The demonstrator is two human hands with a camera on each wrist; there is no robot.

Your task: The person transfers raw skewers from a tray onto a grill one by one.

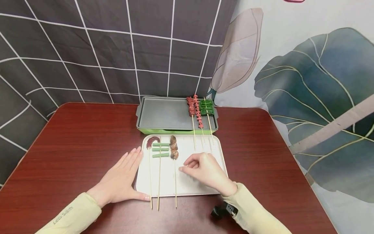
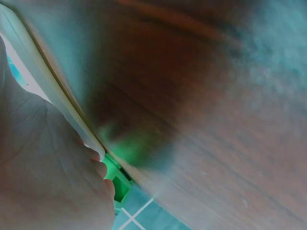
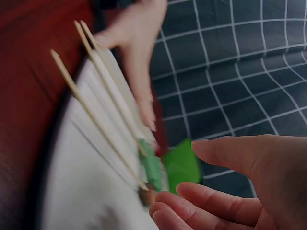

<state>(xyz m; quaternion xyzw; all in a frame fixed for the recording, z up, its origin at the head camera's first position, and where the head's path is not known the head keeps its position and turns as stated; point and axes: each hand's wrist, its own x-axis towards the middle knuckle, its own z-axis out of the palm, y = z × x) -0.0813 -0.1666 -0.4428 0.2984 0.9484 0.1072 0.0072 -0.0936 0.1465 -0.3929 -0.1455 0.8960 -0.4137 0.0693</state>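
A white tray (image 1: 184, 139) lies on the table with three skewers on its left half: a dark red tentacle skewer (image 1: 152, 140), a skewer of green stalk pieces (image 1: 160, 149), and one of brown chunks (image 1: 174, 152). Their stick ends reach past the tray's front edge. My left hand (image 1: 119, 178) rests along the tray's left edge, fingers straight, thumb near the tentacle skewer's stick. Over the tray, right of the brown skewer, hovers my right hand (image 1: 205, 170). Its fingers are loosely bent and hold nothing; thumb and fingers stand apart in the right wrist view.
Behind the tray stands a grey griddle pan (image 1: 163, 113) on a green base. On its right side lie a red meat skewer (image 1: 191, 107), a pink-piece skewer (image 1: 199, 117) and a green pepper skewer (image 1: 206, 109), sticks jutting over the tray. A gridded dark cloth (image 1: 117, 48) hangs behind.
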